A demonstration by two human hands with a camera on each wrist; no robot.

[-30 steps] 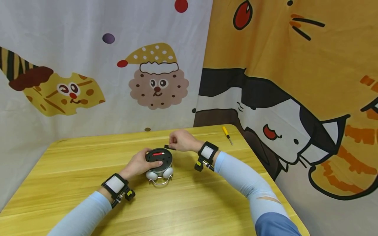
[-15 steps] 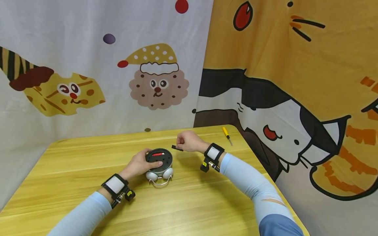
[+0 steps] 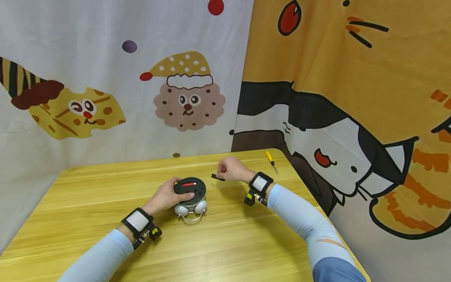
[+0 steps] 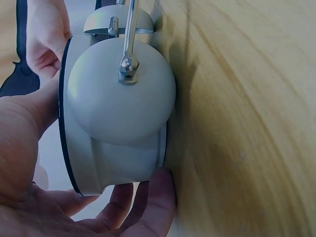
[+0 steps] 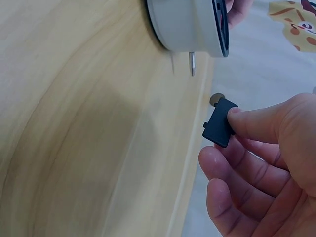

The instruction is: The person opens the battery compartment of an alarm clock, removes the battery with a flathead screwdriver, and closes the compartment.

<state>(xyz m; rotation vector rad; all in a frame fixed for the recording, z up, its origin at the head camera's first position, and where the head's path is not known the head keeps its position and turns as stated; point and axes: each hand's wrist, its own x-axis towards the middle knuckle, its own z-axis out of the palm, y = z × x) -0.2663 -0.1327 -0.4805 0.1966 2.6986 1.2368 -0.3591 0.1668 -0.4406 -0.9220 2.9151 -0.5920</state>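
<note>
A white twin-bell alarm clock [image 3: 192, 197] lies face down on the wooden table, its black back upward and its bells and handle toward me. A red battery [image 3: 189, 184] shows in the uncovered slot of that back. My left hand [image 3: 167, 196] grips the clock from the left, thumb across the back; in the left wrist view its fingers curl under the casing beside a bell [image 4: 121, 91]. Right of the clock, my right hand [image 3: 232, 169] pinches a small black battery cover [image 5: 220, 123] between thumb and fingers, held up off the table.
A screwdriver [image 3: 271, 161] with a yellow handle lies near the table's [image 3: 105, 219] back right corner. Behind the table hang a white curtain [image 3: 105, 149] and an orange one with cartoon prints. A metal leg [image 5: 192, 64] sticks out of the clock's side.
My right hand has moved to the right with the battery cover, away from the clock. The left hand and the clock stay where they were.
</note>
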